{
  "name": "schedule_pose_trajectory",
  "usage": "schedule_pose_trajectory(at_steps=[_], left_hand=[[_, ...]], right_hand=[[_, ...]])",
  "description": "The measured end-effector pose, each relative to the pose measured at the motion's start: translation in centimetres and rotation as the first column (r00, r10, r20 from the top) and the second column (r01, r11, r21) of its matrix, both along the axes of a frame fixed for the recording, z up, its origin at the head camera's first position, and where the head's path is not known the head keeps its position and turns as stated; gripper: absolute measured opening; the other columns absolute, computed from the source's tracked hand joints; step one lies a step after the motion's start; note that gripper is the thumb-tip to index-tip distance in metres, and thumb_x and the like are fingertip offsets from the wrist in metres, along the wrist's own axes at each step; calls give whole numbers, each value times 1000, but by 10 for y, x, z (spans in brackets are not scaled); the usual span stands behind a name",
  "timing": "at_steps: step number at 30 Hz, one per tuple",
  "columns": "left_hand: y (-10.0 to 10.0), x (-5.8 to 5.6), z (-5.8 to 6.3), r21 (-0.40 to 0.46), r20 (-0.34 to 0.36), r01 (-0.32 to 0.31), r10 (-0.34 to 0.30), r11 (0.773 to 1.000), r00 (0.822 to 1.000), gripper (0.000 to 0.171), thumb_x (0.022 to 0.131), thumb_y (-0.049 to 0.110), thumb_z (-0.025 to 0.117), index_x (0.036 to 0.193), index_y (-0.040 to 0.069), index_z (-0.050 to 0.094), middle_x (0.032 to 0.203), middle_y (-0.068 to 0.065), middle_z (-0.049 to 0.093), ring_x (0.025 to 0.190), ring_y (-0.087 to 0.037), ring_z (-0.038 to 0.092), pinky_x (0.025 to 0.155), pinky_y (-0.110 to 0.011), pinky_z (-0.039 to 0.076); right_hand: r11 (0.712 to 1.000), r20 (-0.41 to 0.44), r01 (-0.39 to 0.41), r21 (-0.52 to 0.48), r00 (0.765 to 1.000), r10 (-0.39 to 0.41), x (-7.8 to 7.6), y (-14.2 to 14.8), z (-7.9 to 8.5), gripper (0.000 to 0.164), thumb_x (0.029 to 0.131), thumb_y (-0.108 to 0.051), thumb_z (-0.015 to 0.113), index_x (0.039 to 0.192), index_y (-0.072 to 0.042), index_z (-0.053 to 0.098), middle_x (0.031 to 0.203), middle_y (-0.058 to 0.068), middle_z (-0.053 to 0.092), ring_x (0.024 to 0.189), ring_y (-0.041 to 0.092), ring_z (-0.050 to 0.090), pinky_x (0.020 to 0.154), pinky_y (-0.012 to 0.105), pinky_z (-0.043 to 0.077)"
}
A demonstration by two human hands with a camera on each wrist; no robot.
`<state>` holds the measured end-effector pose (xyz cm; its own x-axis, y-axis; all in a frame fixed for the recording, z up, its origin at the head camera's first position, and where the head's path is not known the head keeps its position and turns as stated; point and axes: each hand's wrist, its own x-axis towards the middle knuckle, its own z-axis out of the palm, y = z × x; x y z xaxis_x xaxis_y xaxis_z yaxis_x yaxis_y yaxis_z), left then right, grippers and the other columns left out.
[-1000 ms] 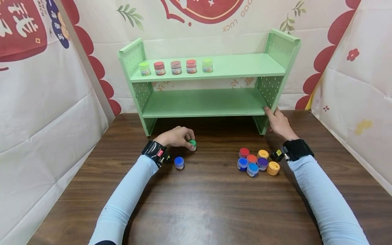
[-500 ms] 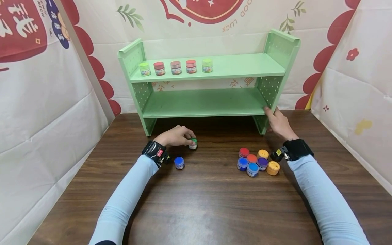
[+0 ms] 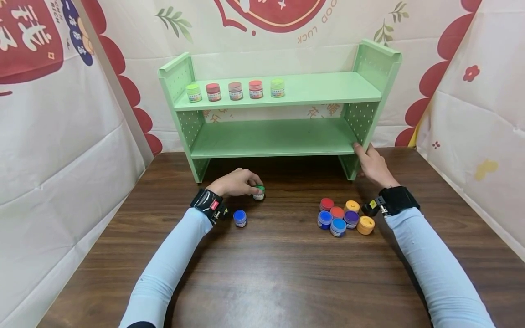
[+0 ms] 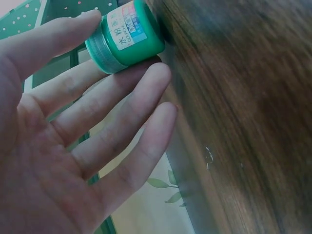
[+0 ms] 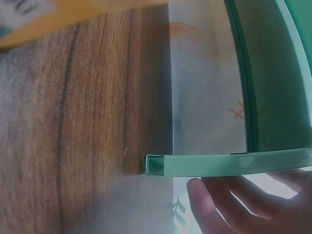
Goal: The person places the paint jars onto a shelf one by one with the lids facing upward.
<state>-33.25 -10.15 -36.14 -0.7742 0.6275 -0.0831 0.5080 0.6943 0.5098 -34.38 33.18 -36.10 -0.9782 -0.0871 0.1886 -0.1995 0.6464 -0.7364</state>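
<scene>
Left hand point(image 3: 235, 183) pinches a round, smooth green jar point(image 4: 129, 41) by its ridged lid point(image 4: 103, 53), upright on the wood-grained table point(image 3: 262, 264), long axis vertical, lid up. We read its printed label point(image 4: 126, 27) only in the left wrist view. Right hand point(image 3: 374, 167) touches the green shelf point(image 3: 266, 136); we cannot confirm a grip.

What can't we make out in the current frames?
Head: part of the green jar, behind the left hand.
Head: label text on the shelf jars, too small.
Right wrist: most of a yellow jar, cut off by upper-left corner, label blurred.
Right wrist: part of the right hand, cut off by edge.
</scene>
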Motion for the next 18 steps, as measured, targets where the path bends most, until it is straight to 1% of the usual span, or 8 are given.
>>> schedule_pose_trajectory(at_steps=[4, 9, 13, 18], left_hand=[[0, 0, 0, 13, -13, -2, 2, 1000, 1000, 28, 99, 27, 70, 123, 13, 74, 113, -4, 77, 101, -14, 71, 85, -32, 57], [1, 0, 3, 40, -42, 7, -6, 999, 999, 29, 99, 27, 71, 124, 12, 74, 110, -3, 77, 97, -13, 71, 80, -29, 56], [3, 2, 9, 53, -81, 27, -23, 998, 996, 32, 99, 28, 70, 126, 11, 73, 109, -2, 78, 96, -11, 72, 79, -27, 55], [9, 7, 18, 51, -158, 43, -34, 998, 987, 33, 98, 30, 71, 127, 14, 73, 105, 1, 78, 92, -11, 70, 73, -27, 53]], right_hand=[[1000, -4, 0, 0, 1000, 0, 1, -1, 0, 79, 108, -59, 21, 166, -6, 10, 140, 39, 49, 74, 26, 67, 59, 43, 59], [1000, 4, 5, 1, 1000, -5, 0, 0, 1, 80, 107, -61, 21, 166, -7, 10, 141, 38, 48, 77, 29, 67, 60, 44, 59], [1000, 4, 2, 3, 1000, -2, 0, 0, 1, 80, 108, -60, 21, 165, -6, 10, 140, 39, 49, 77, 30, 68, 60, 44, 59], [1000, 13, -2, 5, 1000, 2, 1, 0, 0, 81, 107, -62, 20, 166, -7, 8, 142, 38, 48, 77, 29, 68, 62, 44, 59]])
